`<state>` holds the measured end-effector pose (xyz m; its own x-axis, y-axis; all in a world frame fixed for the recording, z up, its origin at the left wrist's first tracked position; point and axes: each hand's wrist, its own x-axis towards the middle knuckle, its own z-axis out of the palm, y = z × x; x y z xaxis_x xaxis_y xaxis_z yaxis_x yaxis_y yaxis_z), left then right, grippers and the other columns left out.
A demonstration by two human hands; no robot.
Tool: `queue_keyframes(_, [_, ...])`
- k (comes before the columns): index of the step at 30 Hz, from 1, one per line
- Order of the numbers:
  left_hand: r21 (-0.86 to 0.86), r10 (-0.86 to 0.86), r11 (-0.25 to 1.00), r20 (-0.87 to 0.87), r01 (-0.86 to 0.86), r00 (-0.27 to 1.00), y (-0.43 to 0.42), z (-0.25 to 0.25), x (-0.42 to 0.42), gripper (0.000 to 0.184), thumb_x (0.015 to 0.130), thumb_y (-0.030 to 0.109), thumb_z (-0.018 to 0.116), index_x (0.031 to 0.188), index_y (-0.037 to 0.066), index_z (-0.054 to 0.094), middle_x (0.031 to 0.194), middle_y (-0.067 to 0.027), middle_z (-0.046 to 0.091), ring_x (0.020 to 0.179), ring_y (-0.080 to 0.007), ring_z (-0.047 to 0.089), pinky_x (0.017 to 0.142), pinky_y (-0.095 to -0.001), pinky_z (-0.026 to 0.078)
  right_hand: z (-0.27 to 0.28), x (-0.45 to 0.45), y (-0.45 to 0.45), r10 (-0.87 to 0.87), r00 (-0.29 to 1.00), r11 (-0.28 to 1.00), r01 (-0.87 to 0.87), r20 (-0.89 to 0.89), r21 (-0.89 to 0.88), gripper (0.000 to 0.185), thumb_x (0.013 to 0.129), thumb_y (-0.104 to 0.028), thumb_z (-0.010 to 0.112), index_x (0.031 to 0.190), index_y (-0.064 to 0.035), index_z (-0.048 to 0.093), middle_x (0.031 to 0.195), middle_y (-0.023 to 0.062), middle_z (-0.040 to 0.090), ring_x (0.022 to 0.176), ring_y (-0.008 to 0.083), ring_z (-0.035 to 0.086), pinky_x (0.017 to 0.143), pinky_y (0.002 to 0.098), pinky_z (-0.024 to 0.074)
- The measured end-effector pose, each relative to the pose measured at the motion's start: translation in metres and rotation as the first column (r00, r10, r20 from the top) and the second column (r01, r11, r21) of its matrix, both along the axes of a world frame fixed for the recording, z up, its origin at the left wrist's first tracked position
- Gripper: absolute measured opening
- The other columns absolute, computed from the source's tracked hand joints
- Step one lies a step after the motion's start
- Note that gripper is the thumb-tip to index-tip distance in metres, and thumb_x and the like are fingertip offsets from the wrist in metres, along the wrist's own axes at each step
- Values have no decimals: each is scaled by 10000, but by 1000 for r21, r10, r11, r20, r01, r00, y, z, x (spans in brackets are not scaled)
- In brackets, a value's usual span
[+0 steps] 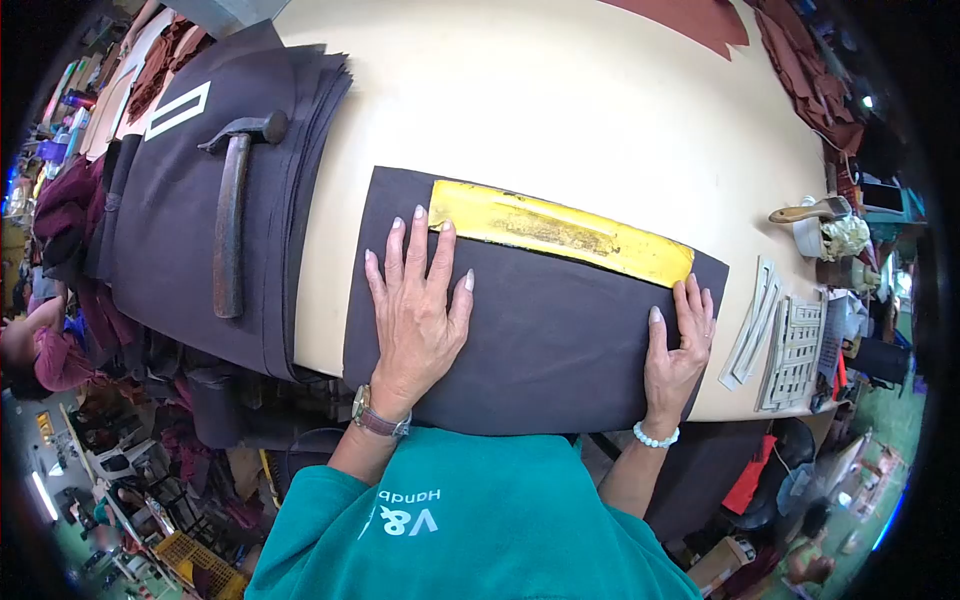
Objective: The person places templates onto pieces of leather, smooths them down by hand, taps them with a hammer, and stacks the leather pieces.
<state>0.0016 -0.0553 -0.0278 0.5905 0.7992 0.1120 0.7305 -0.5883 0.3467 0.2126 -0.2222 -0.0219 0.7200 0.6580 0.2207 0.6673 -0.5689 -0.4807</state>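
Note:
A dark, nearly black sheet of material lies flat on the table in front of me. Across its far part rests a long yellow strip, scuffed and stained brown along its middle. My left hand is spread flat on the dark sheet, with fingertips touching the strip's left end. At the strip's right end, my right hand lies with fingers stretched out and thumb apart, its fingertips at the strip's corner. Neither hand grips anything.
To the left, a hammer and a white rectangular frame lie on a stack of dark sheets. Slotted templates and a brush on a tub sit at the right. Reddish-brown pieces lie at the far edge.

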Motion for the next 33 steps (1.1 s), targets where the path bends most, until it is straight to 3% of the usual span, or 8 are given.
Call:
queue_keyframes(20, [14,-3,1000,-18,3,1000,0,3,2,549,868,227,516,1376,77,371,1451,-162,275,1345,-352,214,1074,-558,121,0,1,-1,15,1000,1000,-15,12,1,430,813,-152,621,1227,-59,556,1319,108,498,1282,349,359,1073,502,199])
queue_keyframes(23, [14,-27,1000,0,27,1000,1,3,2,560,855,233,542,1354,32,388,1432,-212,272,1331,-382,216,1040,-612,139,1,1,1,14,1000,1000,-14,14,-1,430,812,-149,619,1227,-57,556,1317,110,499,1281,350,359,1072,501,199])
queue_keyframes(33, [21,-33,999,4,33,999,1,1,1,561,855,233,539,1354,29,386,1429,-216,277,1324,-389,224,1038,-609,144,2,-1,1,11,1000,1000,-11,9,5,425,812,-149,617,1216,-33,559,1314,117,500,1274,360,363,1069,502,201])
